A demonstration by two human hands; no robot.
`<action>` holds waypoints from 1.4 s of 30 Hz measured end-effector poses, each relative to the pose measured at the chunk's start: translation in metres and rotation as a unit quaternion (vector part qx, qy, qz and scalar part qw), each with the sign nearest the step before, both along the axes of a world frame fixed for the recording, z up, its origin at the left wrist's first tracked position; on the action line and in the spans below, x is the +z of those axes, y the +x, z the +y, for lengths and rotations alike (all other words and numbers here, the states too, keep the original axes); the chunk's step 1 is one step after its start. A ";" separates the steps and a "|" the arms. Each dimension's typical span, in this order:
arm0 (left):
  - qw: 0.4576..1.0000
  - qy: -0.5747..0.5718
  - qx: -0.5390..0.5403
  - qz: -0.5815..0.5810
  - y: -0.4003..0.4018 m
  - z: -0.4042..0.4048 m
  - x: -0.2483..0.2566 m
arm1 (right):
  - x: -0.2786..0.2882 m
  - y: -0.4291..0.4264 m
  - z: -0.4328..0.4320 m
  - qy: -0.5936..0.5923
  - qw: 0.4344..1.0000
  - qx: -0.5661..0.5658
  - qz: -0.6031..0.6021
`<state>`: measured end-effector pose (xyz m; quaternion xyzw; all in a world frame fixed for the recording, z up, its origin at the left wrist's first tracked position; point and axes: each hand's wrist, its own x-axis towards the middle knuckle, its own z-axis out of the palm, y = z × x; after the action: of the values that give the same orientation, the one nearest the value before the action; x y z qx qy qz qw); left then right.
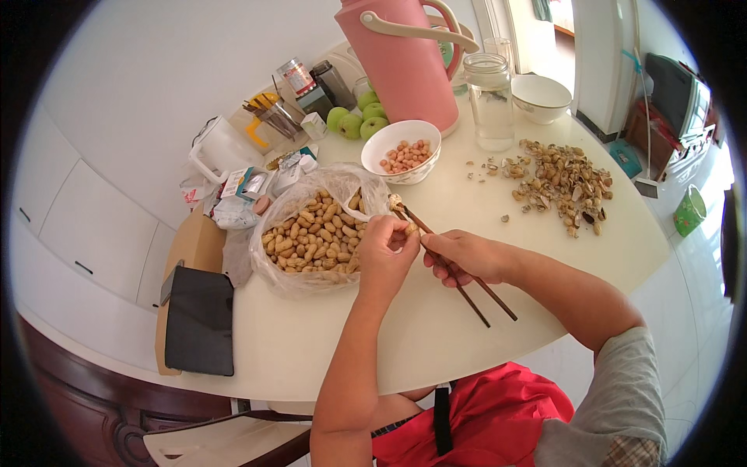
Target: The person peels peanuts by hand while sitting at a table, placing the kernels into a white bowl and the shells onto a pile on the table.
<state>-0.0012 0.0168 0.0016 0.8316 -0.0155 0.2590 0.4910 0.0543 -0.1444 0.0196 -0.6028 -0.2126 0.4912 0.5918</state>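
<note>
My right hand (464,255) grips a pair of brown chopsticks (461,280) around their middle, the thick ends pointing back toward me. At their far tips is a pale peanut shell (395,202); whether they pinch it or only touch it, I cannot tell. My left hand (390,242) holds a peanut (412,229) between thumb and fingers, right beside the chopsticks. Just left of that hand lies an open clear plastic bag (271,285) full of unshelled peanuts (315,233). Beyond both hands stands a white bowl (373,153) with shelled pink peanut kernels (407,156) inside.
A heap of broken shells (566,181) spreads over the table (455,356) at right. Behind stand a pink thermos (402,70), a glass jar of water (490,111) and another bowl (541,102). Green apples (350,125), a white kettle (224,146) and a dark tablet (199,321) are left.
</note>
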 end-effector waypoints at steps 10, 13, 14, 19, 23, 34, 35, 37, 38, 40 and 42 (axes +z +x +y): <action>0.992 0.118 0.024 -0.032 -0.005 -0.004 0.013 | 0.006 0.007 -0.012 0.053 0.992 0.078 0.086; 0.997 0.074 0.031 -0.012 -0.006 -0.004 0.013 | 0.005 0.009 -0.013 0.056 0.990 0.088 0.098; 0.997 0.074 0.031 -0.012 -0.006 -0.005 0.013 | 0.005 0.009 -0.013 0.055 0.990 0.086 0.099; 0.992 0.123 0.030 -0.026 -0.007 -0.009 0.015 | 0.008 0.007 -0.014 0.045 0.992 0.083 0.080; 0.994 0.104 0.031 -0.021 -0.006 -0.005 0.013 | 0.005 0.006 -0.013 0.045 0.993 0.086 0.066; 0.998 0.052 -0.003 -0.038 -0.004 -0.005 0.009 | 0.009 0.009 -0.018 0.065 0.992 0.077 0.072; 0.996 0.069 -0.006 -0.050 -0.004 -0.005 0.009 | 0.009 0.009 -0.018 0.066 0.992 0.076 0.074; 0.994 0.090 -0.008 -0.063 -0.003 -0.006 0.010 | 0.008 0.010 -0.018 0.067 0.992 0.074 0.078; 0.993 0.095 -0.008 -0.063 -0.004 -0.007 0.011 | 0.008 0.010 -0.018 0.066 0.992 0.074 0.076; 0.993 0.103 -0.006 -0.063 -0.004 -0.007 0.012 | 0.009 0.009 -0.019 0.064 0.992 0.075 0.073; 0.992 0.111 -0.003 -0.063 -0.005 -0.007 0.013 | 0.008 0.009 -0.018 0.060 0.993 0.080 0.068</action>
<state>-0.0060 0.0093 0.0151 0.8631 -0.0774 0.3061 0.3941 0.0629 -0.1624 0.0276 -0.5122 -0.2486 0.5632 0.5989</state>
